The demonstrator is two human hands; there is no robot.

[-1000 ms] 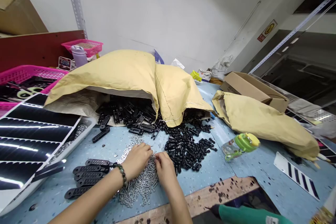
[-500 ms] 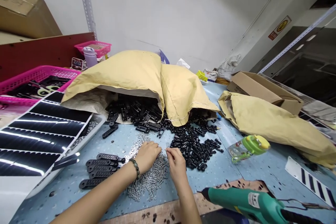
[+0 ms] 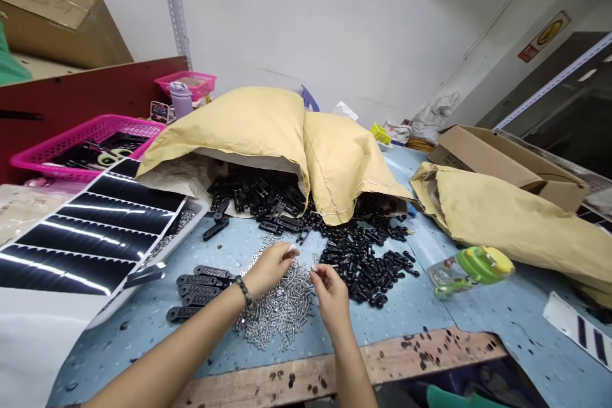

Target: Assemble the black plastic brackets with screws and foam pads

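Note:
My left hand [image 3: 269, 270], with a beaded bracelet on its wrist, is over the pile of small screws and nuts [image 3: 280, 315]. Its thumb and fingers are pinched together around something too small to name. To its right, my right hand [image 3: 331, 293] is also pinched at the pile's right edge, with a tiny, unclear thing at its fingertips. Small black parts [image 3: 356, 268] lie heaped beyond my right hand. Several long black pieces [image 3: 198, 290] are stacked beside my left forearm.
Paper sacks [image 3: 239, 121] spill black parts at the back. A green-lidded bottle [image 3: 471, 269] lies at the right, near another sack [image 3: 516, 217] and a cardboard box [image 3: 488, 159]. Black-striped sheets [image 3: 95, 229] and a pink basket [image 3: 86, 134] are on the left.
The view has shifted, so the table things appear farther right. My hands have moved slightly apart. The green power tool has dropped mostly out of view at the bottom right.

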